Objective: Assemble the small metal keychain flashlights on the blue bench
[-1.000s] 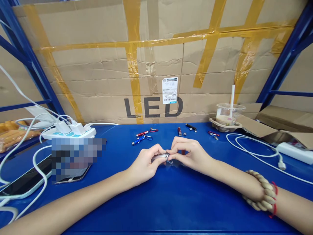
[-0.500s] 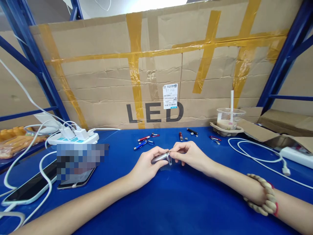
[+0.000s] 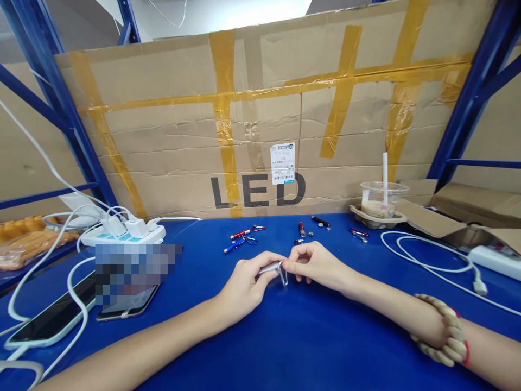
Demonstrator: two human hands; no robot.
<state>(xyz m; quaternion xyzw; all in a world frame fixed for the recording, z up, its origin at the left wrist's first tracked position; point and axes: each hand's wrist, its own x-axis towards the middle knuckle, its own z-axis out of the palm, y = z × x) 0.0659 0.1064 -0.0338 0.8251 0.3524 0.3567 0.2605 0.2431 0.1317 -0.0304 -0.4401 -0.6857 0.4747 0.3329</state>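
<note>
My left hand (image 3: pixel 248 279) is closed around a small silver flashlight (image 3: pixel 268 268), its thumb and fingers covering much of the barrel. A silver carabiner clip (image 3: pixel 285 278) hangs from the flashlight's right end. At that same end, my right hand (image 3: pixel 313 263) has its thumb and index finger pinched together. The fingertips hide exactly which part they grip. Beyond the hands lie a blue flashlight (image 3: pixel 234 245) with a blue clip (image 3: pixel 251 240), a red flashlight (image 3: pixel 240 234) and another short red one (image 3: pixel 302 229).
A black tube (image 3: pixel 321 221) and red clips (image 3: pixel 359 232) lie toward the back. A drink cup (image 3: pixel 380 203) in a carton holder stands back right, near a white cable (image 3: pixel 427 262). Left are phones (image 3: pixel 52 315) and a power strip (image 3: pixel 150 237). Cardboard (image 3: pixel 183 141) walls the back.
My left fingers cover more of the flashlight, and the clip hangs lower and more in view. A small dark piece now shows behind my right hand. The camera has tilted slightly up.
</note>
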